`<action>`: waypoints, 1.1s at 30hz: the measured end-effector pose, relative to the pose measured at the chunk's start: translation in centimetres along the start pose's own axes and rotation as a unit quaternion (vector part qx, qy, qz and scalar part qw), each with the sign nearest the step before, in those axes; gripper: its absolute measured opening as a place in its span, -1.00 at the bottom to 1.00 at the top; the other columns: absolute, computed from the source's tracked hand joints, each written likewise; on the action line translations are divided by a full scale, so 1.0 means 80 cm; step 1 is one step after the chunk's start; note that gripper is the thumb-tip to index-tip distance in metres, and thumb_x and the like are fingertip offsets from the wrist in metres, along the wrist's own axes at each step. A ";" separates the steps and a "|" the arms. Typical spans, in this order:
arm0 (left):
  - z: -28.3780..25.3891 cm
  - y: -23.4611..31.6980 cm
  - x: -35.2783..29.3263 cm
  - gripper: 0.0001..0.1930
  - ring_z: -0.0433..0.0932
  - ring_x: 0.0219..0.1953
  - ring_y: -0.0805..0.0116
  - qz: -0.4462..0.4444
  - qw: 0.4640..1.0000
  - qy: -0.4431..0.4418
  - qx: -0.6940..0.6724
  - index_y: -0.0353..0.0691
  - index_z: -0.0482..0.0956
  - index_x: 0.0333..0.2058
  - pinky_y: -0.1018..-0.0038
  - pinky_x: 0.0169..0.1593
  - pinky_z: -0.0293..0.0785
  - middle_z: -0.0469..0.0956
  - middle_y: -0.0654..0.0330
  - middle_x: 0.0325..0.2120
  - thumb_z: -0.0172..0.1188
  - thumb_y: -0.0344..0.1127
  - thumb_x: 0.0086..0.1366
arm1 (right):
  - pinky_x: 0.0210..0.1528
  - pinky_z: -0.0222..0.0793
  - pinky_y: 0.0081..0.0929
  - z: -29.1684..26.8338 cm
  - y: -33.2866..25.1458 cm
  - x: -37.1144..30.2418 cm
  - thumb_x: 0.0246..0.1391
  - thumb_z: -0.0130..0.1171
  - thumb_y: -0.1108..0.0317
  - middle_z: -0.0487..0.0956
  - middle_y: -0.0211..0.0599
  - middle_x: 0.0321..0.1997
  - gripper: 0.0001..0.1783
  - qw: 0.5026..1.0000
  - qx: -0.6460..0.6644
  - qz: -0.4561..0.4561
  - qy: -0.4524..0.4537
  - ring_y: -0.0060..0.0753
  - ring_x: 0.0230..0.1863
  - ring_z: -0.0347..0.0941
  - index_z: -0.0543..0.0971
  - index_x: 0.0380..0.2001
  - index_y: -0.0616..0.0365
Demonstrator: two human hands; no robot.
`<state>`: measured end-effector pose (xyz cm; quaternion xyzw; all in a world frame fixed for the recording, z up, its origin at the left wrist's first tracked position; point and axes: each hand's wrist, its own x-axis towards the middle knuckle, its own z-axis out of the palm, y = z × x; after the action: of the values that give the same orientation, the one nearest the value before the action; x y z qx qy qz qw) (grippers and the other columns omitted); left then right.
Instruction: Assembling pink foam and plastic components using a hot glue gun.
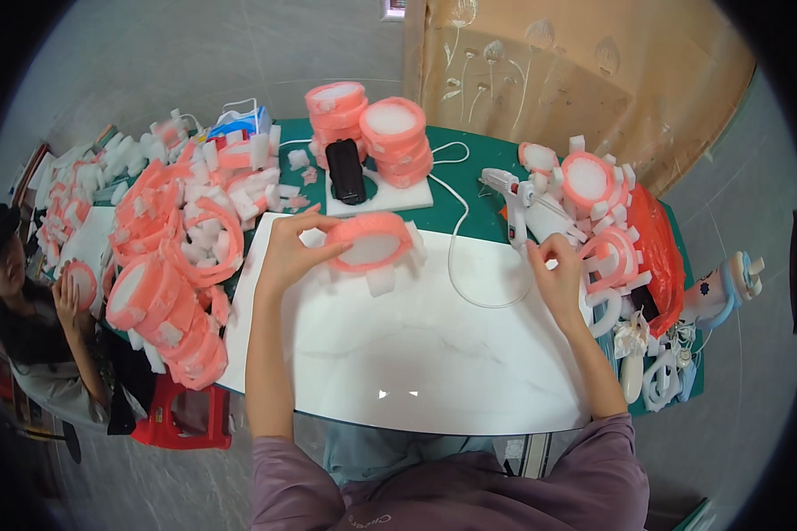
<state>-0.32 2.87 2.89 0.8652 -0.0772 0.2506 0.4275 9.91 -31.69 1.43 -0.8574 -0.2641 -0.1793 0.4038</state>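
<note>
My left hand [303, 248] grips the left rim of a round pink foam ring piece [369, 242] with a white foam centre, tilted just above the white board [398, 354]. White foam tabs stick out from its right and lower edges. My right hand [558, 276] is closed in a pinch beside the lower end of the handle of a white glue gun [512, 199]. Whatever its fingertips hold is too small to make out. From the gun a white cord [456, 257] loops over the board.
Stacked pink rings [394, 142] stand at the back behind a black handheld device [345, 173]. Piled foam pieces [208, 226] crowd the left; more rings [588, 180] and a red plastic bag [655, 257] lie right. A co-worker [35, 327] sits at far left holding a ring.
</note>
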 end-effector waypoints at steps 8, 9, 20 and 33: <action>-0.008 -0.036 -0.009 -0.76 0.45 -0.46 0.52 -0.031 0.998 0.043 -0.021 -0.33 0.56 -0.52 0.57 -0.32 0.35 0.53 0.23 -0.58 0.34 -0.32 -0.18 | -0.18 0.31 -0.46 0.071 0.101 0.026 -0.23 0.26 0.32 0.37 -0.08 -0.16 -0.38 0.995 0.051 0.043 0.069 -0.26 -0.19 0.36 0.24 -0.09 0.31; -0.009 -0.037 -0.010 -0.76 0.45 -0.46 0.52 -0.038 0.998 0.048 -0.010 -0.33 0.56 -0.52 0.57 -0.32 0.35 0.53 0.23 -0.58 0.34 -0.32 -0.18 | -0.18 0.31 -0.46 0.076 0.104 0.028 -0.23 0.26 0.32 0.37 -0.08 -0.16 -0.38 0.995 0.062 0.040 0.061 -0.26 -0.19 0.36 0.24 -0.09 0.31; 0.011 -0.025 -0.012 -0.75 0.42 -0.50 0.54 -0.002 0.983 -0.028 -0.180 -0.28 0.49 -0.57 0.57 -0.34 0.34 0.50 0.28 -0.60 0.36 -0.33 -0.21 | -0.26 0.33 -0.39 0.090 0.128 0.068 -0.24 0.23 0.28 0.52 -0.11 -0.33 -0.52 0.989 -0.069 0.128 -0.017 -0.27 -0.39 0.46 0.46 -0.19 0.30; 0.005 -0.037 -0.013 -0.79 0.39 -0.44 0.58 -0.042 0.985 -0.064 -0.152 -0.24 0.43 -0.57 0.61 -0.27 0.30 0.46 0.31 -0.56 0.33 -0.40 -0.15 | -0.61 0.20 -0.75 0.059 -0.014 0.050 -0.02 0.09 0.42 0.49 -0.30 -0.18 -0.66 0.963 0.266 0.011 0.038 -0.72 -0.59 0.28 0.38 -0.13 0.25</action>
<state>-0.02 4.34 0.11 0.8070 -0.1050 0.1621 0.5581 12.87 -26.15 1.31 -0.7148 -0.2768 -0.1307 0.6288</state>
